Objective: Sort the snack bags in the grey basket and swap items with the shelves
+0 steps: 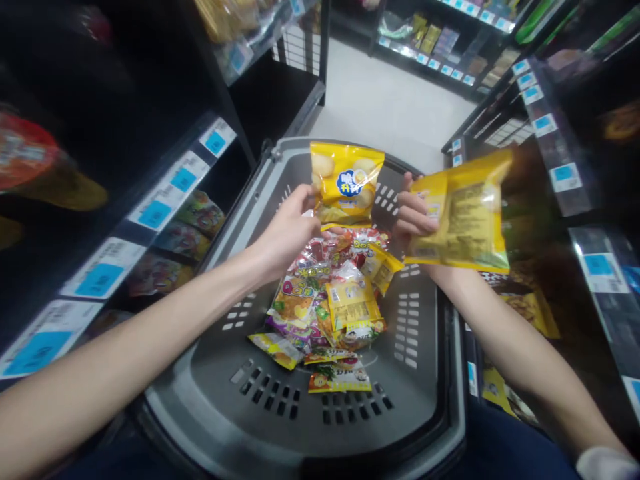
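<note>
My left hand (295, 230) is closed on the left edge of a yellow snack bag (347, 183) with a blue logo, upright over the far part of a grey basket (200, 400). My right hand (416, 213) grips a second yellow bag (463, 213), its printed back facing me, above the basket's right rim. Below both hands, a pile of small colourful snack packets (295, 300) lies in the basket, among them a small yellow packet (353, 303).
Dark shelves with blue and white price labels (183, 179) run along the left. More labelled shelves (565, 177) stand on the right, with packets below. Beyond the basket are a pale floor (390, 100) and a far shelf with goods (425, 40).
</note>
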A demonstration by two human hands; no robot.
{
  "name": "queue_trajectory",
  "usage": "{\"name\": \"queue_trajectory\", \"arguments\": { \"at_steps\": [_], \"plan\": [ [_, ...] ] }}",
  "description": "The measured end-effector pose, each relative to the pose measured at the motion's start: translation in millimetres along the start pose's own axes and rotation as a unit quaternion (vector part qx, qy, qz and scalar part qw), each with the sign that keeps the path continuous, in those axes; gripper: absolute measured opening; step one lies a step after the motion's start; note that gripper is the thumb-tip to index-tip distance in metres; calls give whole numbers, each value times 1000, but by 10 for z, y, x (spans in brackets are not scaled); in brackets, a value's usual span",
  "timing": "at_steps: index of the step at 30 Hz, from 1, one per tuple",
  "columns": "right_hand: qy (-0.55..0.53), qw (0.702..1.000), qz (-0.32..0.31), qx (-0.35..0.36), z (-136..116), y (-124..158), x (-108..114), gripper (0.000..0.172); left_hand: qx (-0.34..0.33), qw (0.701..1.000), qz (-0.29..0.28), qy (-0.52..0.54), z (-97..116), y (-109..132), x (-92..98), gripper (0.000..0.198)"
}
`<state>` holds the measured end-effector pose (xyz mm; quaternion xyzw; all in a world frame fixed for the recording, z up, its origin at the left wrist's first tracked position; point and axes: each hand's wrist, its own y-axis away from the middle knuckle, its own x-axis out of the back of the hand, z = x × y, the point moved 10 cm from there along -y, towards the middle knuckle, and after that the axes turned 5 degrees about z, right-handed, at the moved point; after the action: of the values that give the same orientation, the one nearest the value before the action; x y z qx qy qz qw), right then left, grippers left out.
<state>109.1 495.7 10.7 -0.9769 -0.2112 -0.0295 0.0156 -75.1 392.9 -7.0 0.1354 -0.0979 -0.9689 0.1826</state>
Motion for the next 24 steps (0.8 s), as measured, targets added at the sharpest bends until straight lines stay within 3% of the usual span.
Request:
{"name": "queue_trajectory", "arguments": {
  "at_steps": [3, 6, 12, 17, 21, 24],
  "plan": [
    [21, 999, -28, -29, 86, 26, -49, 75, -17, 1000, -1, -25, 34, 8, 3, 51],
    [3, 991, -102, -87, 276, 9, -170, 88, -6, 1000, -9, -28, 48, 33, -27, 54],
    [10, 976, -153, -157, 505, -12, -218, 91, 28, 999, 11, -21, 68, 63, -23, 47],
    [8, 976, -134, -174, 447, 24, -231, 91, 32, 999, 24, -25, 37, 23, 1, 54],
    [-46, 968, -188, -162, 358, 70, -341, 82, 36, 998, 37, -24, 2, 0, 25, 57],
    [11, 979, -159, -131, 271, 12, -278, 74, 37, 999, 36, -14, -8, 9, 23, 58]
  ]
}}
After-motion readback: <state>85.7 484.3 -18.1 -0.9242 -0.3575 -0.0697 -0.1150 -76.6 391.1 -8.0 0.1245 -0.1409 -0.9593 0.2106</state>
